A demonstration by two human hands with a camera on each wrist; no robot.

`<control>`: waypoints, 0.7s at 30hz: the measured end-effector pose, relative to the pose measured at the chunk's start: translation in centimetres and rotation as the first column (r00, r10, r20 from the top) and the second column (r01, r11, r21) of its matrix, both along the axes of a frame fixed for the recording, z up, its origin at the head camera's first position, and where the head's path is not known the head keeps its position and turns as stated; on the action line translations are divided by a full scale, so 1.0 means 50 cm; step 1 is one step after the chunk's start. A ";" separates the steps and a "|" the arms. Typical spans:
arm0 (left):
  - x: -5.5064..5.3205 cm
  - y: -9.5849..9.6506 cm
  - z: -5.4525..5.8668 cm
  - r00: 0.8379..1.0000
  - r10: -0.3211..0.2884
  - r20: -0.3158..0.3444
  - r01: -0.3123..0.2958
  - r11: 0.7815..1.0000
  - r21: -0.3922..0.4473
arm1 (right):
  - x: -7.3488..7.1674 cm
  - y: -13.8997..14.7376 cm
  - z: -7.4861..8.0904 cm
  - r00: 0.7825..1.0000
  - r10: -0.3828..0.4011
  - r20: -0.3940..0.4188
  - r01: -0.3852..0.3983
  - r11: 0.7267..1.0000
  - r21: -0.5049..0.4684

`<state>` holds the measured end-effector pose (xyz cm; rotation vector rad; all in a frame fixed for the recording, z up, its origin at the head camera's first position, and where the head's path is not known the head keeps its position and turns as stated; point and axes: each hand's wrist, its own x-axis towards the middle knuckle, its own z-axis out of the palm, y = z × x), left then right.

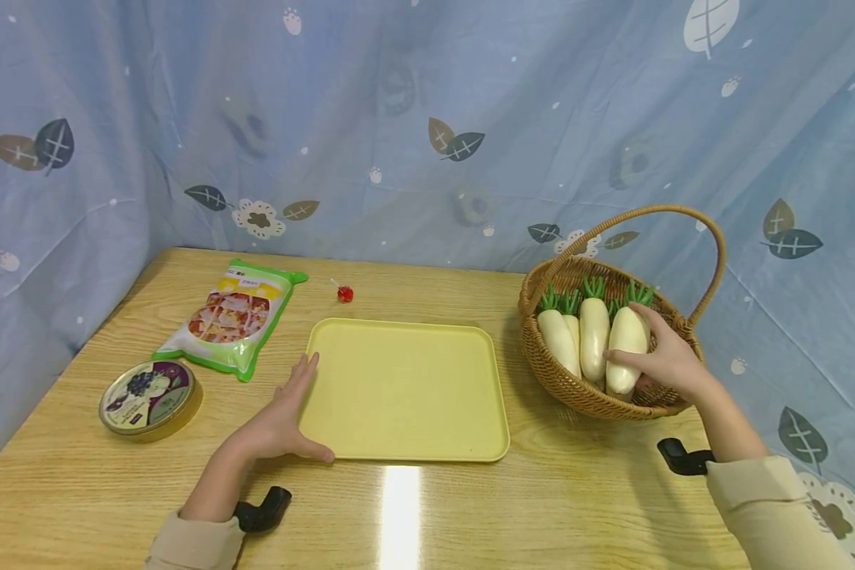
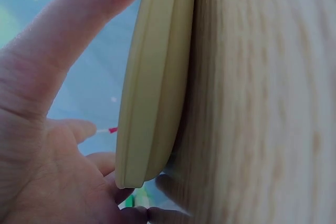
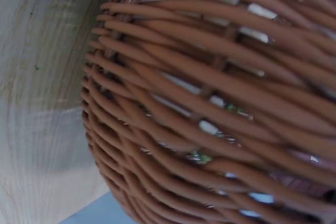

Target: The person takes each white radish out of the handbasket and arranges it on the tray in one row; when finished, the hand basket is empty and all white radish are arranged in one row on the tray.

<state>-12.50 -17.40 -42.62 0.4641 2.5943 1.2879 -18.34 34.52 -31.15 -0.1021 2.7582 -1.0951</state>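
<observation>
I'm watching the right hand (image 1: pixel 663 360) gripping a radish (image 1: pixel 627 336) whose glossy skin may be inviting a slip; the left hand (image 1: pixel 278 425), fingers spread, is touching the tray (image 1: pixel 406 392).

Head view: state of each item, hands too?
Yellow rectangular tray: flat, open side up
Brown wicker basket: handle raised
Long white radishes: in basket
Round metal tin: flat, looks closed
Green-edged plastic bag: flat, looks sealed
Small red ball on stick: lying loose
Left hand: spread, touching tray
Right hand: gripping rightmost radish
</observation>
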 end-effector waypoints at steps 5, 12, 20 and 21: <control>-0.001 0.000 -0.001 1.000 0.004 -0.003 -0.004 1.000 -0.006 | 0.005 -0.007 0.009 1.000 -0.002 -0.018 0.002 1.000 0.002; -0.003 0.005 -0.005 1.000 0.014 0.007 -0.014 1.000 -0.007 | 0.016 -0.017 0.025 0.999 0.004 -0.039 -0.004 1.000 0.006; -0.012 0.008 -0.001 1.000 0.012 0.012 -0.012 1.000 -0.028 | 0.026 -0.026 0.037 0.998 0.022 -0.063 -0.021 1.000 0.020; -0.014 0.009 0.001 1.000 0.012 0.013 -0.011 0.999 -0.031 | 0.028 -0.027 0.040 0.998 0.024 -0.066 -0.023 1.000 0.020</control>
